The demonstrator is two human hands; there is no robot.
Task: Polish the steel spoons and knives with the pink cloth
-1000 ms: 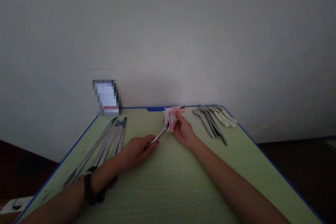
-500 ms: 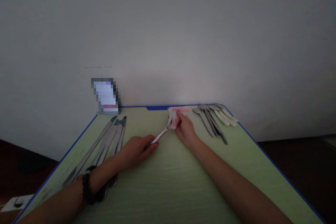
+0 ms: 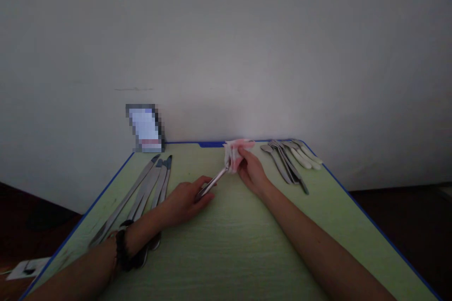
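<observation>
My left hand (image 3: 189, 200) is closed around the handle of a piece of shiny metal cutlery (image 3: 218, 178), which slants up to the right. Its far end is hidden in a folded pink and white cloth (image 3: 233, 154), so whether it is a spoon, fork or knife does not show. My right hand (image 3: 252, 169) grips that cloth, thumb on top, around the end of the cutlery. Both hands are above the middle of the green table (image 3: 226, 244).
Several long table knives (image 3: 144, 188) lie left, partly under my left forearm. To the right lie metal spoons and forks (image 3: 282, 162) and a few pieces with white handles (image 3: 300, 157). A blurred-out phone-like screen (image 3: 145, 127) leans on the wall (image 3: 226, 56) at the back left.
The cloth has shifted and crumpled slightly around the end of the cutlery, with its top edge a little higher. The whole view has moved slightly; both grips stay the same.
</observation>
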